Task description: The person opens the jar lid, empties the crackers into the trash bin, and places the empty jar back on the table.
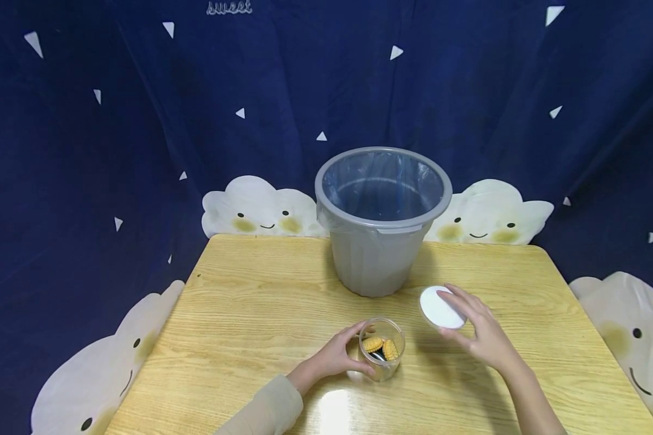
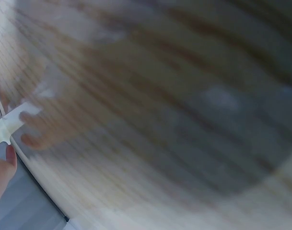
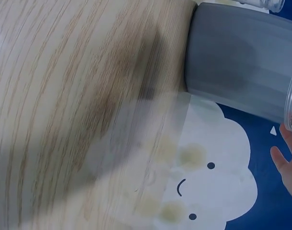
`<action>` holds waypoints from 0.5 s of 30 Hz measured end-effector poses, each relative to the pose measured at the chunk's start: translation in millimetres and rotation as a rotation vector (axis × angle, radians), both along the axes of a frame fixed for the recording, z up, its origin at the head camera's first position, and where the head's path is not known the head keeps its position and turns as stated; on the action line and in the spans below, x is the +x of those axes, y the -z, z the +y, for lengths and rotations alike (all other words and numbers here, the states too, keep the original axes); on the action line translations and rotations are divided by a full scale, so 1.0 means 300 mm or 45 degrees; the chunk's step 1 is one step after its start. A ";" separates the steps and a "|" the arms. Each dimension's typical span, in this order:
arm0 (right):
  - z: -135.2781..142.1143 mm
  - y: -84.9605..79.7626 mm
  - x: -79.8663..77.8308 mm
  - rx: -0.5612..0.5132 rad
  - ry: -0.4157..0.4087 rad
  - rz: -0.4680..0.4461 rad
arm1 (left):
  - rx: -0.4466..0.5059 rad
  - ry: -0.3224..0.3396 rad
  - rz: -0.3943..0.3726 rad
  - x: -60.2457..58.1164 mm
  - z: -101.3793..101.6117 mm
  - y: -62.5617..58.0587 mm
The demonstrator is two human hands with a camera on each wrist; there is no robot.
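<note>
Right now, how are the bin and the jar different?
The bin is big and gray; the jar is small and clear. The bin has a see-through bag inside; the jar has yellow pieces inside. No one touches the bin, but the left grip holds the jar. Both are round, with open tops.

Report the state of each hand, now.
Left hand: holding the clear container at its side.
Right hand: holding the round white lid.
</note>
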State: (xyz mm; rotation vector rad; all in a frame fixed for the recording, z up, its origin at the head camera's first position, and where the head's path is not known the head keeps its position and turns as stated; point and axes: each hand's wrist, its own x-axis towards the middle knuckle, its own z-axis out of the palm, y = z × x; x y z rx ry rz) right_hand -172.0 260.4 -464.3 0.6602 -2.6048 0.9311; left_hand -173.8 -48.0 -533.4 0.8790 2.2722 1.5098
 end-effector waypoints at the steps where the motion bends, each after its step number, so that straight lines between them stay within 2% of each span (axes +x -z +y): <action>1: 0.004 0.002 0.000 -0.007 0.005 0.001 | -0.002 -0.002 -0.004 -0.005 0.001 0.016; 7: 0.030 0.015 0.002 -0.054 0.046 -0.006 | -0.021 -0.006 -0.003 -0.036 0.008 0.107; 15: 0.054 0.026 0.007 -0.103 0.101 0.016 | -0.026 -0.016 -0.038 -0.035 0.002 0.104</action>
